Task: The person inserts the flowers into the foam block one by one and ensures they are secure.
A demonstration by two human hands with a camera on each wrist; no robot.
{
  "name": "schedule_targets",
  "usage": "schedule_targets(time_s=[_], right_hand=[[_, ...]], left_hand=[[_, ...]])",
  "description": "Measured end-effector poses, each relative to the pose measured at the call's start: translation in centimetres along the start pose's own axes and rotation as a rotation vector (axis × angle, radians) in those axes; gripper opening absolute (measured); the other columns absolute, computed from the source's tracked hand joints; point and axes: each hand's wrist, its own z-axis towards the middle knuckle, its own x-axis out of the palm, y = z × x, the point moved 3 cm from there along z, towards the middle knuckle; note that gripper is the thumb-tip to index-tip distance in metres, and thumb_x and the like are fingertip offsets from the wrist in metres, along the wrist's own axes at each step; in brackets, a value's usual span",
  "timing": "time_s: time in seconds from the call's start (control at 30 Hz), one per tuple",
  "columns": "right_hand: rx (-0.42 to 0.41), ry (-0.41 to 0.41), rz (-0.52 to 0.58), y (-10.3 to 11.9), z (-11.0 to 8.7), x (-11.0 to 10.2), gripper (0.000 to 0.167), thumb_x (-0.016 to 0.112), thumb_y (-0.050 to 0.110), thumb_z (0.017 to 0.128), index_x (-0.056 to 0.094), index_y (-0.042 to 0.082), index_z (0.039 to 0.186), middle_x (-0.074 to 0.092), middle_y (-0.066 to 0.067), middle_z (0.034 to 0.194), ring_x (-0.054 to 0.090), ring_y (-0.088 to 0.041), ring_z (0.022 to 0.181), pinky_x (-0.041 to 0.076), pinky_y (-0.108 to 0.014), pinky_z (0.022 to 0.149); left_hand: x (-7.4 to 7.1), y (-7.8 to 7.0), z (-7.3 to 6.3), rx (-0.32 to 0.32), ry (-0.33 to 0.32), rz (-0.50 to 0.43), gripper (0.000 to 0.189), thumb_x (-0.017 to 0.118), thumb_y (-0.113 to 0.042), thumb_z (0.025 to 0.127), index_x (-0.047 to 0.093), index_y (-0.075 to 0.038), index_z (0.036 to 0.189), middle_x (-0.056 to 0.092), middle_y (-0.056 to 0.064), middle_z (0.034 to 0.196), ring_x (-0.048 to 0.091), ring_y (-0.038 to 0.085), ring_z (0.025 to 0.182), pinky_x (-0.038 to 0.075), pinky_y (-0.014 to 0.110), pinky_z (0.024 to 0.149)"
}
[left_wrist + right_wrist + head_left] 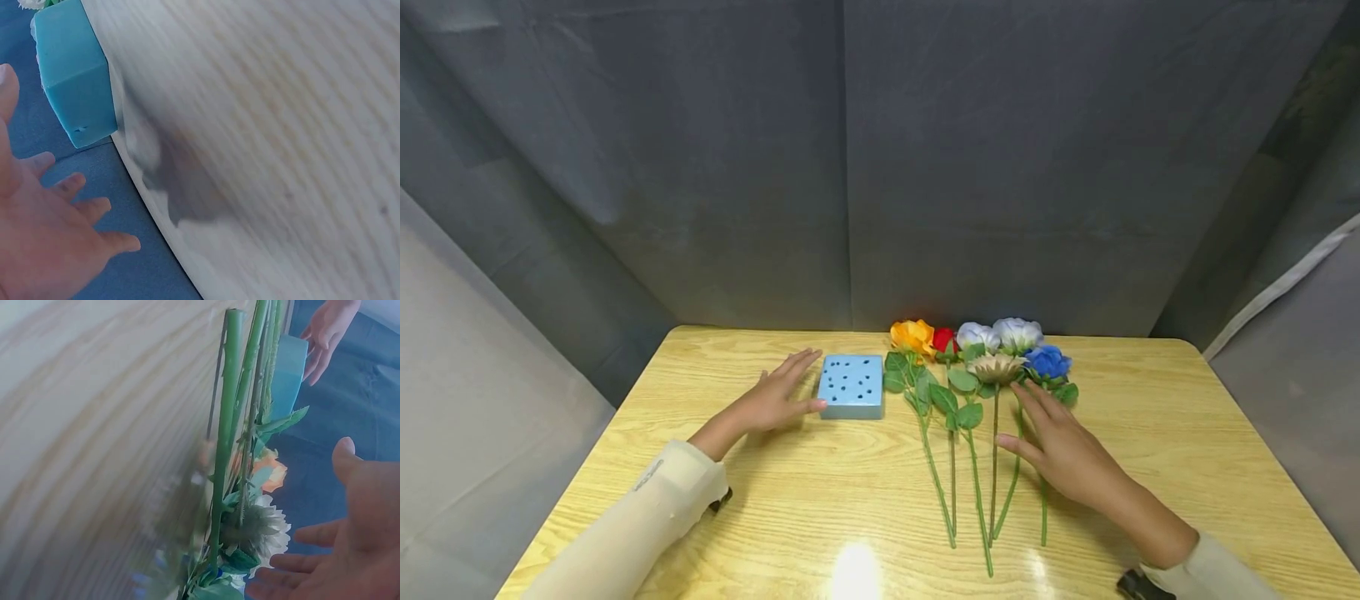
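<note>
A blue square block [851, 386] with several dark holes in its top lies on the table. Beside its left side is my left hand [775, 398], fingers spread, thumb near the block's front left corner; whether it touches cannot be told. To the right lie several artificial flowers with green stems: an orange one [913, 337], a red one [944, 339], two pale lilac ones [1017, 333], a beige one [996, 367] and a blue one [1048, 362]. Over the stems at the right hovers my right hand [1067, 450], fingers extended and holding nothing.
The wooden table [760, 517] ends at a dark grey curtain [850, 167] behind the flowers. Lighter cloth panels [467, 400] hang at both sides. Stems point toward the table's near edge.
</note>
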Motion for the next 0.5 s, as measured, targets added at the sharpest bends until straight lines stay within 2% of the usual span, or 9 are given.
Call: schedule_targets(time_s=[0.13, 0.23, 0.37, 0.5], right_hand=[[0.010, 0.015, 0.029, 0.2, 0.1, 0.0, 0.091, 0.052, 0.063, 0.101, 0.021, 0.006, 0.165, 0.021, -0.031, 0.165, 0.028, -0.059, 0.145, 0.038, -0.078, 0.101], [0.013, 0.020, 0.041, 0.5, 0.2, 0.1, 0.089, 0.053, 0.060, 0.102, 0.021, 0.005, 0.164, 0.022, -0.031, 0.164, 0.029, -0.058, 0.145, 0.037, -0.077, 0.102], [0.005, 0.017, 0.044, 0.8, 0.2, 0.2, 0.088, 0.055, 0.057, 0.102, 0.022, 0.005, 0.164, 0.024, -0.031, 0.164, 0.032, -0.057, 0.144, 0.038, -0.076, 0.102], [-0.001, 0.016, 0.048, 1.1, 0.4, 0.4, 0.088, 0.055, 0.058, 0.102, 0.022, 0.006, 0.164, 0.026, -0.030, 0.163, 0.032, -0.057, 0.144, 0.039, -0.076, 0.102]], left_hand=[[-0.2, 0.0, 0.4, 0.026, 0.022, -0.056, 0.095, 0.068, -0.054, 0.096, 0.014, -0.024, 0.168, 0.008, 0.011, 0.173, 0.015, 0.042, 0.156, 0.005, 0.081, 0.113], [-0.1, 0.1, 0.7, 0.052, 0.036, -0.103, 0.096, 0.071, -0.050, 0.095, 0.015, -0.021, 0.167, 0.010, 0.016, 0.172, 0.017, 0.045, 0.155, 0.012, 0.078, 0.115], [-0.1, 0.3, 1.1, 0.044, 0.068, -0.167, 0.102, 0.077, -0.045, 0.091, 0.014, -0.023, 0.167, 0.011, 0.016, 0.172, 0.017, 0.044, 0.155, 0.022, 0.067, 0.119], [-0.2, 0.3, 1.4, 0.032, 0.085, -0.226, 0.106, 0.083, -0.038, 0.087, 0.015, -0.022, 0.167, 0.012, 0.017, 0.172, 0.018, 0.044, 0.155, 0.023, 0.063, 0.121]])
